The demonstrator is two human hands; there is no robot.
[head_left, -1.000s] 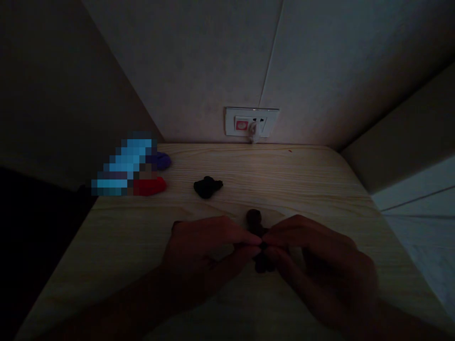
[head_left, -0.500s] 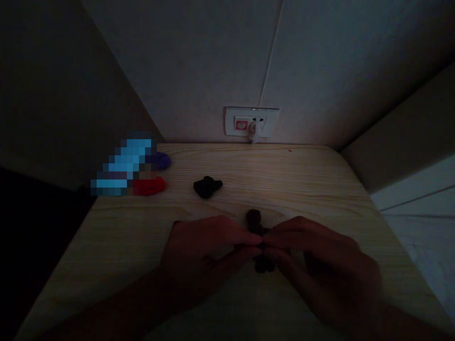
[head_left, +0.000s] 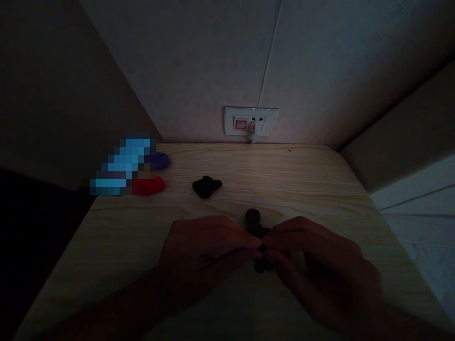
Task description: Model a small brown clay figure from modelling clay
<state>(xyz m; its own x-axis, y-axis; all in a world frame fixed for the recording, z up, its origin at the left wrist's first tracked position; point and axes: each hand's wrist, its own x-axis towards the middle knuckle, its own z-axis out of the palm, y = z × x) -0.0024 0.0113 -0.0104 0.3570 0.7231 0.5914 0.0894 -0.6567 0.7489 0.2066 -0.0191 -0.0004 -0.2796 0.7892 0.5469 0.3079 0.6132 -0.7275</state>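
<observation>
My left hand (head_left: pixel 213 246) and my right hand (head_left: pixel 316 260) meet at their fingertips over the wooden tabletop. Both are closed in a pinch, thumb against forefinger, at the middle of a small dark brown modelling clay figure (head_left: pixel 253 218). A round ball of the figure shows above the fingers, and rounded lumps stick out below them. Fingertips and dim light hide its middle, so the exact spot being pinched is unclear. Beyond my hands lies an uneven lump of black modelling clay (head_left: pixel 206 186), touched by neither hand.
At the table's (head_left: pixel 270 175) back left sit a red lump (head_left: pixel 151 185), a purple lump (head_left: pixel 161 161) and a blurred-out light blue object (head_left: pixel 122 166). Behind the table rises a wall with a socket (head_left: pixel 250 121) and an inserted plug (head_left: pixel 253 132). A tiny red scrap (head_left: pixel 289 150) lies near the back edge.
My left hand's fingers have shifted slightly, and its thumb and forefinger are closer together. My right hand stays almost still, and the clay figure keeps its place on the table.
</observation>
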